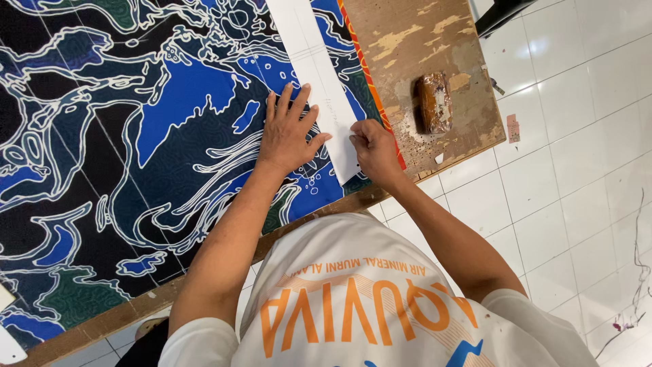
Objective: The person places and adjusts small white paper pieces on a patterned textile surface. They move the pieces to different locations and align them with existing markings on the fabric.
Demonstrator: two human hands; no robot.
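A large cloth (pixel 136 136) printed in blue, black, green and white swirls lies spread over a wooden table (pixel 421 34). On it rests a long white paper strip (pixel 309 54), running from the top of the view down to the table's near edge. My left hand (pixel 288 132) lies flat with fingers spread, pressing on the cloth and the strip's left edge. My right hand (pixel 373 149) has its fingers pinched together at the strip's lower right edge; whether a small tool is in them is hidden.
A brown rectangular block (pixel 435 102) lies on the bare, worn wood right of the cloth. An orange border (pixel 370 75) runs along the cloth's right side. White floor tiles (pixel 577 136) lie to the right. A dark object (pixel 502 13) shows at the top right.
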